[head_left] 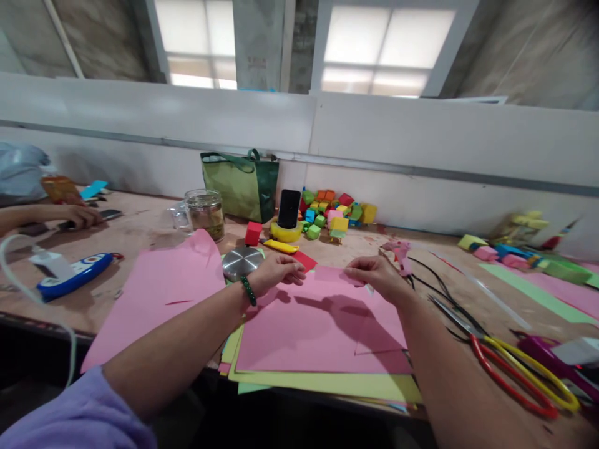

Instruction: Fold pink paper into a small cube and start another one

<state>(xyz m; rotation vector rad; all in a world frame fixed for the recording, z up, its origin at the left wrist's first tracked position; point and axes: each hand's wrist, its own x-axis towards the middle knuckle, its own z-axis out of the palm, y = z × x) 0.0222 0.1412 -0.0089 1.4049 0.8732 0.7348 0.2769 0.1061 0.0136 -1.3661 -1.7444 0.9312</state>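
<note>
My right hand (377, 275) pinches a small piece of pink paper (330, 275) by its right end, just above a stack of coloured paper. My left hand (279, 272), with a green bead bracelet (249, 290) at the wrist, is left of that piece, its fingers curled and drawn together. Whether anything is between its fingertips I cannot make out. Beneath both hands lies a large pink sheet (290, 340) with yellow sheets (327, 381) under it. A round metal lid (242, 262) and a yellow cutter (281, 246) sit beyond my left hand.
Red-and-yellow-handled scissors (510, 374) and a pink glue gun (402, 257) lie at right. Behind stand a glass mug (204, 215), a green bag (241, 184), a phone (289, 209) and colourful paper cubes (327, 212). Another person's hand (82, 216) is at far left, near a blue power strip (77, 277).
</note>
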